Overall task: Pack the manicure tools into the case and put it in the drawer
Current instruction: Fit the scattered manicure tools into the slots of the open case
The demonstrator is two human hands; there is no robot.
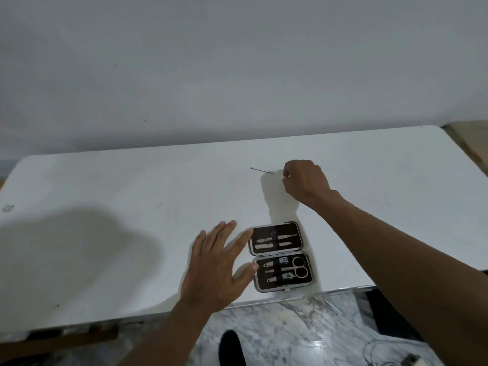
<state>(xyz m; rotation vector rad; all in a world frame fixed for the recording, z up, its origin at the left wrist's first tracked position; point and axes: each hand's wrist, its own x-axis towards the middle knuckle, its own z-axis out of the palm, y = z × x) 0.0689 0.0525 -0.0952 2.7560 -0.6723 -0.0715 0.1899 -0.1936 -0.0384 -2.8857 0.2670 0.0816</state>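
Observation:
An open manicure case [280,256] with a dark lining and metal rim lies near the front edge of the white table [132,194]. Its far half holds two flat tools; its near half holds clippers, small scissors [299,267] and several slim tools under elastic bands. My left hand [220,265] hovers flat with spread fingers just left of the case, the fingertips close to its left edge. Farther back, my right hand [305,180] pinches the end of a thin metal pick [262,170] that lies low over the table, pointing left.
A plain grey wall rises behind the table. Below the front edge is a marbled floor [277,331] with a dark shoe [231,348] and some cable at the lower right. Wooden furniture shows at the lower left.

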